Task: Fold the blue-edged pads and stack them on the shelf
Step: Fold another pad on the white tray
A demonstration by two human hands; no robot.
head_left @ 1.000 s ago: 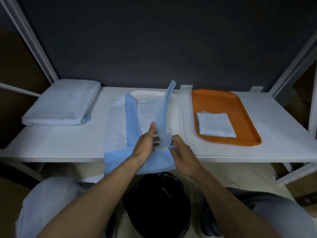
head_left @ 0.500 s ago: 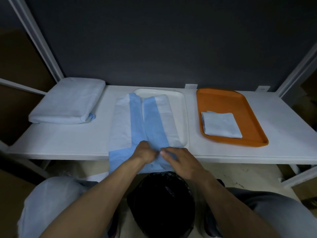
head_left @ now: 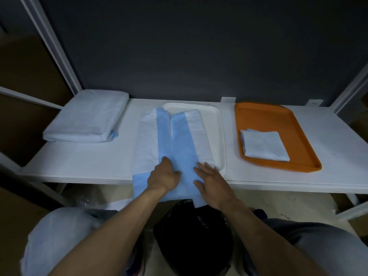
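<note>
at the shelf's (head_left: 83, 162) left end we see a folded stack (head_left: 85, 116). our left hand (head_left: 163, 178) and right hand (head_left: 211, 184) press flat, holding nothing, on the pad (head_left: 179, 140) at the front edge's middle. its near end overhangs, and it hides part of a white tray (head_left: 217, 124).

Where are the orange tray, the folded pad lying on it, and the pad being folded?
orange tray (head_left: 262, 116): head view, bare far part.
folded pad (head_left: 264, 146): head view, top's middle.
pad being folded (head_left: 182, 140): head view, right blue strip.
</note>
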